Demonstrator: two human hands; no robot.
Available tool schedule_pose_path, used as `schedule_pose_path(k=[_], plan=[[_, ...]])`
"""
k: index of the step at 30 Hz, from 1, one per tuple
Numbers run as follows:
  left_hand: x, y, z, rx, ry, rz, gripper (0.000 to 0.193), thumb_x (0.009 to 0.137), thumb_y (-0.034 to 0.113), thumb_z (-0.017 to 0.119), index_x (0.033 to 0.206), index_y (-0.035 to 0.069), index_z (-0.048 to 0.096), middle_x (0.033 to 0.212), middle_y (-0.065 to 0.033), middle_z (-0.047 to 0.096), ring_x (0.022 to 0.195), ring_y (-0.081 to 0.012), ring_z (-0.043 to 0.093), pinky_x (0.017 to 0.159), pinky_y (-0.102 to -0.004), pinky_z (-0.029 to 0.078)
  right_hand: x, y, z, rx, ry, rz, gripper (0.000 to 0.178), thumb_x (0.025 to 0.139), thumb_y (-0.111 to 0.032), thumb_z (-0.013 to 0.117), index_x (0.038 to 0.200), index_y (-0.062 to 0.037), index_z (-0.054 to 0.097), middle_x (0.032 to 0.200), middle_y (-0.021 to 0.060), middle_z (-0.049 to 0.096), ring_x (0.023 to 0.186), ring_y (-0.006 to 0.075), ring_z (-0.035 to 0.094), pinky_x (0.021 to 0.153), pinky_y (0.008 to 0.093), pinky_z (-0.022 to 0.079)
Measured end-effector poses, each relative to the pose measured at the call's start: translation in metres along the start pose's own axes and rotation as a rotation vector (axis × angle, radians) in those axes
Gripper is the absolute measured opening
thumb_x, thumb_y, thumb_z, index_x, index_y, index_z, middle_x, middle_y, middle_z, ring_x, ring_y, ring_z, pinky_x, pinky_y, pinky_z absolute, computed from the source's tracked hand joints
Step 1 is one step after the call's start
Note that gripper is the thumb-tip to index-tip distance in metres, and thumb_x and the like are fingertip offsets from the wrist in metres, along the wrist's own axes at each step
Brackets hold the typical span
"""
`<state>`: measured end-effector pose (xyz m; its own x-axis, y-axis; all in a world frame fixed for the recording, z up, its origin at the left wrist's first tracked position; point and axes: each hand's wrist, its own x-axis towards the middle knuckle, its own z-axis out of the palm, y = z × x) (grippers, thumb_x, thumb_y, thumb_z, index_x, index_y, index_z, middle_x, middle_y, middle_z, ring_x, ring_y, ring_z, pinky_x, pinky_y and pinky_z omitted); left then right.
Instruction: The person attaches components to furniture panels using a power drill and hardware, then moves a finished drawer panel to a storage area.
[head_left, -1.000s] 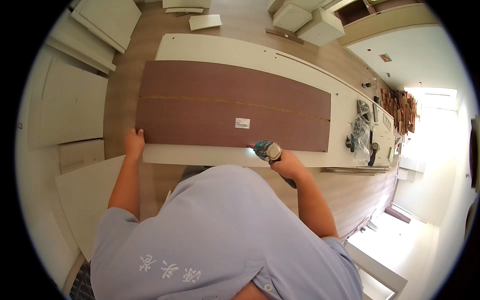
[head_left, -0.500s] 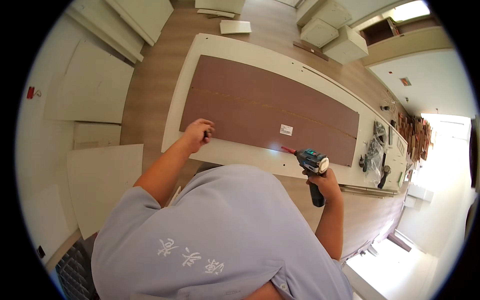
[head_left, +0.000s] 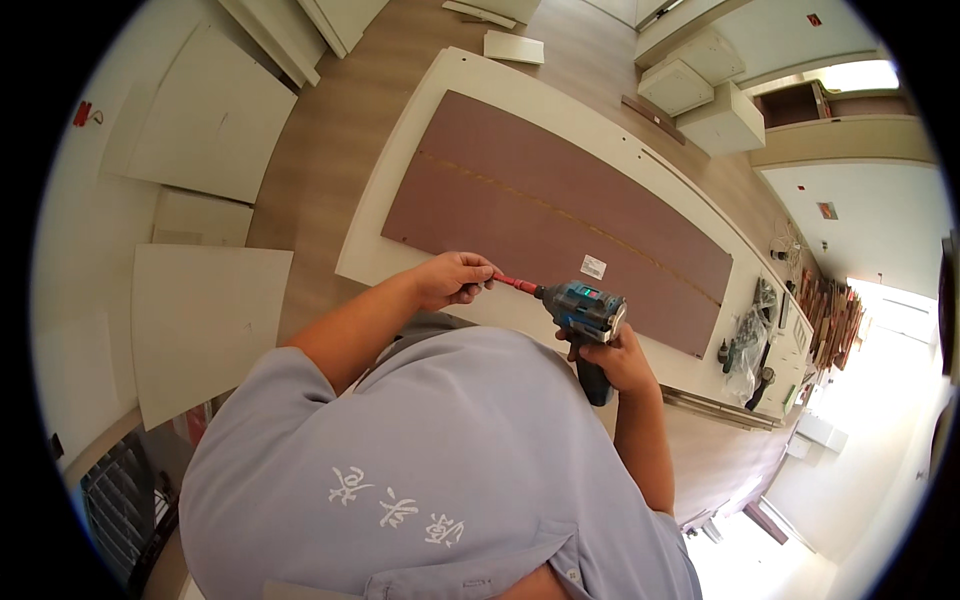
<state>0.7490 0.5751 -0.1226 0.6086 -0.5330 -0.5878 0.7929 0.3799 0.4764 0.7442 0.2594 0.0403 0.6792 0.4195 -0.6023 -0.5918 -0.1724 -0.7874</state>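
My right hand (head_left: 618, 362) is wrapped round the grip of a blue and black cordless impact driver (head_left: 588, 310). Its long red driver bit (head_left: 516, 284) points left, toward my left hand (head_left: 455, 280). The fingertips of that hand are pinched at the bit's tip; whatever small piece they hold there is too small to name. Both hands are above the near edge of a white board (head_left: 365, 245). On this board lies a brown panel (head_left: 560, 215) with a yellowish line along its length and a white label (head_left: 593, 266).
At the board's right end lie a clear plastic bag (head_left: 745, 350) and several dark tools. White boxes (head_left: 722, 118) stand on the floor at the far right. White panels (head_left: 212, 330) lean along the left. A small white board (head_left: 513, 47) lies on the floor at the back.
The impact driver has moved left and my left hand right, so the bit's tip now meets my left fingertips. The whole view has also turned slightly.
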Motion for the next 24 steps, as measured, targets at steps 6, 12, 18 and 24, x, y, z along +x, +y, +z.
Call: schedule_pose_path(k=[6, 12, 18, 24], plan=[[0.005, -0.006, -0.006, 0.047, -0.034, 0.020, 0.035, 0.111, 0.033, 0.050, 0.114, 0.002, 0.067, 0.097, -0.0027, 0.063, 0.068, -0.0083, 0.051, 0.058, -0.0241, 0.045, 0.019, 0.000, 0.004, -0.049, -0.067, 0.037, 0.046, 0.080, 0.007, 0.059, 0.126, 0.0023, 0.063, 0.111, 0.0117, 0.074, 0.083, 0.0180, 0.068, 0.080, 0.0351, 0.058], [0.006, -0.008, -0.014, -0.309, -0.068, 0.016, 0.065, 0.108, 0.060, 0.038, 0.118, 0.002, 0.067, 0.103, -0.0076, 0.067, 0.082, -0.0167, 0.065, 0.072, -0.0310, 0.058, 0.040, 0.018, 0.001, 0.094, -0.103, 0.025, 0.054, 0.075, 0.002, 0.061, 0.129, 0.0026, 0.061, 0.111, 0.0169, 0.073, 0.083, 0.0221, 0.069, 0.078, 0.0360, 0.058], [-0.016, 0.003, -0.022, -0.377, -0.067, 0.074, 0.068, 0.106, 0.065, 0.037, 0.117, 0.004, 0.066, 0.103, -0.0094, 0.070, 0.093, -0.0213, 0.070, 0.081, -0.0376, 0.061, 0.044, 0.028, -0.007, 0.256, -0.078, -0.020, 0.066, 0.071, -0.013, 0.069, 0.134, 0.0028, 0.057, 0.109, 0.0216, 0.071, 0.080, 0.0271, 0.071, 0.072, 0.0374, 0.059], [-0.020, -0.024, -0.091, -0.143, 0.415, 0.172, 0.029, 0.106, 0.038, 0.057, 0.109, 0.011, 0.067, 0.090, -0.0015, 0.063, 0.076, -0.0115, 0.060, 0.060, -0.0259, 0.050, 0.059, 0.013, 0.002, 0.020, -0.066, 0.031, 0.054, 0.077, -0.003, 0.063, 0.131, 0.0020, 0.060, 0.110, 0.0166, 0.072, 0.081, 0.0229, 0.070, 0.077, 0.0359, 0.059]])
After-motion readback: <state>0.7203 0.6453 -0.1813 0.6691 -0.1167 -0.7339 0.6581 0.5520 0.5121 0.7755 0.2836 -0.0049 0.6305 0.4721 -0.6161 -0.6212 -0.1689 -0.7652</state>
